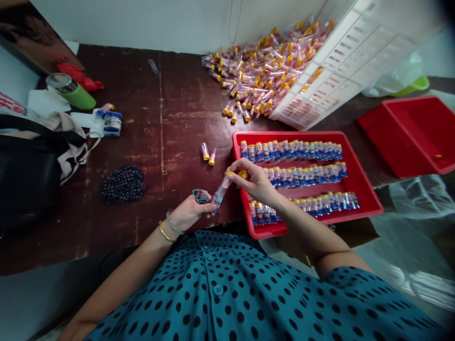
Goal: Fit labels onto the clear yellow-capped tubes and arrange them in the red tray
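Observation:
My left hand (190,213) is closed around the lower end of a clear plastic tube (221,192) with a blue printed wrap. Beside that tube, a dark printed film piece (201,196) sticks out of the same hand. My right hand (256,182) pinches the tube's upper end, and a yellow cap (243,174) shows at its fingers. The tube is held tilted over the table's near side, left of a red tray (366,189). Two small capped tubes (208,154) lie just beyond my hands. What my curled fingers cover is hidden.
Rows of wrapped tubes (302,176) stand in the tray. Behind it, a large heap of yellow-capped tubes (263,76) spills from a tipped white basket (330,66). A red bin (408,132) stands right. Leftward are a dark checked cloth (123,184), green bottle (76,92) and black bag (28,175).

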Action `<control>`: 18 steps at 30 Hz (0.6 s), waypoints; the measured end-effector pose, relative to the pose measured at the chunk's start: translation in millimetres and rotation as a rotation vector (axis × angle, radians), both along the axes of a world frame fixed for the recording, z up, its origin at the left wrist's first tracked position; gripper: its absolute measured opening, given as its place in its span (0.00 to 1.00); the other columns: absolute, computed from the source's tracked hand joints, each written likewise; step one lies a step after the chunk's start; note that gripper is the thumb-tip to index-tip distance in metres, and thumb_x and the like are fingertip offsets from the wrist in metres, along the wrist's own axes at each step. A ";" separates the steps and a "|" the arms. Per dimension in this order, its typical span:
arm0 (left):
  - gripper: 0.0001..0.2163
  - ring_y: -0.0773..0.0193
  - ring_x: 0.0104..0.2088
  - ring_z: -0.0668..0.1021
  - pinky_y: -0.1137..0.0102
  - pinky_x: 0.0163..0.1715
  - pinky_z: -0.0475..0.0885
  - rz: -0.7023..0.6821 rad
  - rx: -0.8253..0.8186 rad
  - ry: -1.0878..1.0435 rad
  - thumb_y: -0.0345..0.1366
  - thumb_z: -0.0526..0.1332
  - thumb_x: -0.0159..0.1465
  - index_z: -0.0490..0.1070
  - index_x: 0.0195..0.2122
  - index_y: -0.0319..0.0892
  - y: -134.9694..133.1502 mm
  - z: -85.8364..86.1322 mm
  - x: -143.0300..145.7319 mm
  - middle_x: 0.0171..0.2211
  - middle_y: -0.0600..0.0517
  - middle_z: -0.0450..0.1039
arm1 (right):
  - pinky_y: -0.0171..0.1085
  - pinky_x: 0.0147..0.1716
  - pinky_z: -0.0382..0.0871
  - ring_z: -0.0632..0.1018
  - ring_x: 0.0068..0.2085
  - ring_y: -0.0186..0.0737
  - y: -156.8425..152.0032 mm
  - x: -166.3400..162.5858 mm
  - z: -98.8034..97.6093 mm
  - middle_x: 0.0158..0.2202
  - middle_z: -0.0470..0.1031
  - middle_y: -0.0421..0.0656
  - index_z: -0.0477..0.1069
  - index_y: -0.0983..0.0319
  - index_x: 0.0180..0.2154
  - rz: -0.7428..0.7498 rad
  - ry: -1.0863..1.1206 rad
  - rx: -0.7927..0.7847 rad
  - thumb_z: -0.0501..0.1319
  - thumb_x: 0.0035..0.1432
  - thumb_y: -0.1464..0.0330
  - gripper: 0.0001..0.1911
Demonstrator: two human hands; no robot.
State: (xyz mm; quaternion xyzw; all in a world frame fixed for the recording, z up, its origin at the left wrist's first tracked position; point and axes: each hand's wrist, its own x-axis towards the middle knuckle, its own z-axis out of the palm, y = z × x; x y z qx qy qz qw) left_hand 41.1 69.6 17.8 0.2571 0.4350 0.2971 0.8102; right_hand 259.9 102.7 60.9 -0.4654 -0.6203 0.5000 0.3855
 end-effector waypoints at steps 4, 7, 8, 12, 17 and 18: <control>0.17 0.65 0.25 0.76 0.71 0.25 0.70 -0.039 0.074 0.036 0.37 0.76 0.44 0.73 0.30 0.39 -1.8 1.7 11.5 0.25 0.55 0.75 | 0.30 0.23 0.62 0.68 0.23 0.30 -13.2 2.0 -10.0 0.28 0.71 0.38 0.70 0.60 0.36 -0.021 0.004 -0.071 0.63 0.59 0.56 0.14; 0.16 0.63 0.33 0.78 0.69 0.36 0.72 -0.048 0.205 0.152 0.40 0.73 0.51 0.77 0.38 0.39 -3.4 0.5 20.0 0.34 0.51 0.79 | 0.31 0.23 0.64 0.69 0.23 0.30 -24.8 -0.3 -21.3 0.30 0.74 0.39 0.72 0.61 0.36 -0.088 -0.008 -0.077 0.64 0.59 0.57 0.14; 0.15 0.62 0.36 0.78 0.68 0.40 0.71 -0.051 0.242 0.191 0.40 0.72 0.52 0.78 0.39 0.40 -4.3 -0.7 22.5 0.35 0.51 0.79 | 0.31 0.22 0.64 0.69 0.22 0.29 -28.5 -1.3 -24.9 0.29 0.74 0.39 0.72 0.61 0.36 -0.122 -0.003 -0.084 0.64 0.59 0.57 0.13; 0.14 0.62 0.36 0.77 0.68 0.41 0.71 -0.066 0.202 0.159 0.42 0.72 0.53 0.79 0.37 0.39 -9.5 -6.5 30.7 0.34 0.51 0.79 | 0.30 0.19 0.62 0.68 0.19 0.28 -41.7 -3.1 -32.9 0.26 0.73 0.38 0.72 0.62 0.34 -0.248 0.057 -0.153 0.65 0.57 0.57 0.14; 0.15 0.64 0.31 0.78 0.69 0.35 0.75 -0.077 -0.038 -0.054 0.43 0.72 0.53 0.78 0.37 0.41 -12.7 -2.9 37.1 0.30 0.52 0.78 | 0.30 0.21 0.65 0.70 0.22 0.29 -57.8 -1.0 -27.0 0.30 0.75 0.38 0.72 0.61 0.36 -0.185 0.121 -0.247 0.68 0.54 0.57 0.15; 0.15 0.64 0.31 0.78 0.69 0.34 0.75 -0.081 -0.051 -0.065 0.43 0.72 0.53 0.78 0.37 0.41 -12.5 -0.6 38.1 0.30 0.52 0.78 | 0.30 0.24 0.68 0.73 0.25 0.30 -60.4 -0.5 -25.5 0.32 0.76 0.39 0.72 0.61 0.37 -0.170 0.129 -0.245 0.69 0.52 0.58 0.16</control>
